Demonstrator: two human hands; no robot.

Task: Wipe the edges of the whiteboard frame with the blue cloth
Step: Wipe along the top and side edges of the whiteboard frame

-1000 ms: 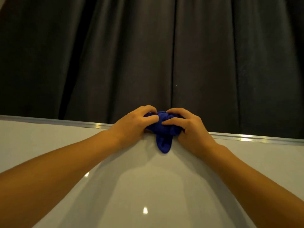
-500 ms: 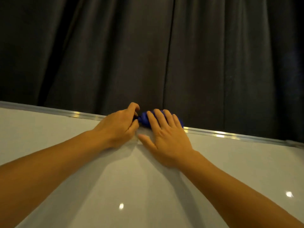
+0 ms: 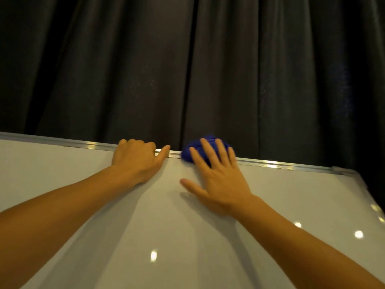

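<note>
The blue cloth [image 3: 190, 151] is bunched on the silver top edge of the whiteboard frame [image 3: 277, 164]. My right hand [image 3: 216, 180] lies flat over it, fingers spread across the cloth and pressing it onto the frame, thumb resting on the white board [image 3: 145, 236]. My left hand [image 3: 137, 157] is a little to the left of the cloth, apart from it, with its fingers curled over the top of the frame and its thumb lying along the rail. Most of the cloth is hidden under my right fingers.
A dark pleated curtain [image 3: 187, 69] hangs right behind the board. The frame's top right corner [image 3: 341, 172] is in view, with the right edge running down from it. Ceiling lights reflect as bright spots on the board.
My left hand let go of the cloth and now grips the frame. My right hand flattened over the cloth and slid it to the right along the top edge.
</note>
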